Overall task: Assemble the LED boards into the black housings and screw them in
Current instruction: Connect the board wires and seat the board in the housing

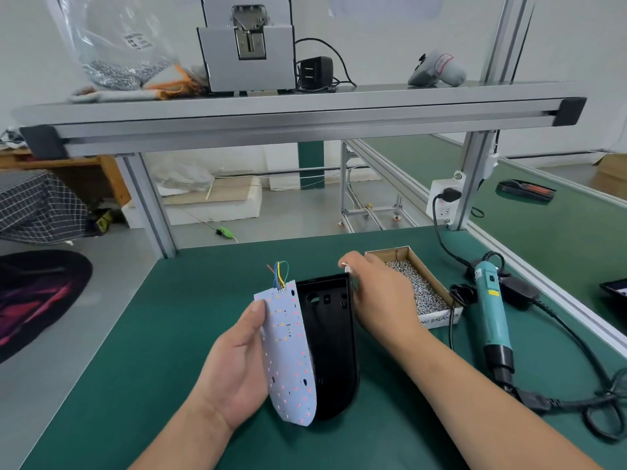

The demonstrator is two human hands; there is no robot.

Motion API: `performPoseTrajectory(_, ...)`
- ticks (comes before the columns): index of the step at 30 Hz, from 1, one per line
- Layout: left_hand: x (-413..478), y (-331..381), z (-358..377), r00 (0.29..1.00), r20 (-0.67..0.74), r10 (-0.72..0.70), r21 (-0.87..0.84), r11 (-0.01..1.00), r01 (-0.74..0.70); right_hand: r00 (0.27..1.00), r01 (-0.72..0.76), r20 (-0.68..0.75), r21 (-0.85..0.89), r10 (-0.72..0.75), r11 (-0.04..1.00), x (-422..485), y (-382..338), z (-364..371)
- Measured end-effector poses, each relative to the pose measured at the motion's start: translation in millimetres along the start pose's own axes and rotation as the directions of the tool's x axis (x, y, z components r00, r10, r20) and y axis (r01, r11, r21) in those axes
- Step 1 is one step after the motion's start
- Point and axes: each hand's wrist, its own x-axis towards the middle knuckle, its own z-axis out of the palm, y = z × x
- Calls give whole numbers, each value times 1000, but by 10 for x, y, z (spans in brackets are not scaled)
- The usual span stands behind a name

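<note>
At mid-mat, LED board (288, 351) leans on edge vs black housing (334, 334), left hand (234, 368) gripping it, thumb on front. Right hand (376, 293) curls at housing's far corner; can't tell its grip. Step: seating board. Next: lay flat, align holes.

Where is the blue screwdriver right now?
The screwdriver lies on the green mat at the right of the head view, just right of the screw box.
</note>
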Motion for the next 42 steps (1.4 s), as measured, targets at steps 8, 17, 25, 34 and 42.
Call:
performPoseTrajectory(8, 0, -18, -6, 996, 81, 37, 136, 990, -48, 885, -328, 465, 653, -19, 682, -17, 136, -132)
performPoseTrajectory(17, -20, 56, -26, 998, -11, 59, 42, 997, -58, 869, -327, 496, 567, 4, 756, -6, 142, -136)
performPoseTrajectory(25, -44, 222, -99, 992, -51, 118, 10, 993, -117, 907, -409, 54, 345, 417, 845, 101, 363, -328)
performPoseTrajectory(34, -75, 32, 33, 986, 64, 154, 182, 970, -163, 980, -176, 34, 594, 194, 785, -15, 148, -207)
performPoseTrajectory(42, -87, -27, 85, 983, 96, 159, 123, 978, -171, 879, -17, 368, 657, -301, 754, -151, -219, -34)
